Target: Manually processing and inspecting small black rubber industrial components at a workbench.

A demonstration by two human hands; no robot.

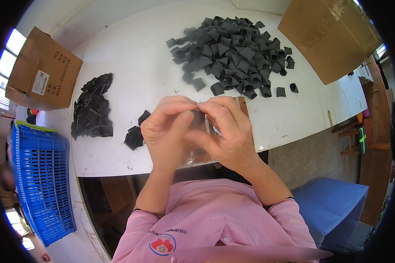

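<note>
My left hand [167,129] and my right hand [229,133] meet above the table's near edge, fingertips pinched together. Between them is a small dark grey fabric piece [198,119], mostly hidden by the fingers; the right thumb is blurred. Several loose black fabric pieces [134,138] lie just left of my left hand. Farther left is a heap of flat black fabric pieces [92,109]. Beyond my hands spreads a large pile of dark grey fabric pieces [237,55], many of them opened into short tubes. A brown board [244,106] lies partly hidden beneath my hands.
The white table [131,57] bears a cardboard box [63,76] at the left and another cardboard box [324,39] at the far right. A blue plastic basket [44,175] stands beside the table's left edge. At the lower right is a blue box-like object [333,201].
</note>
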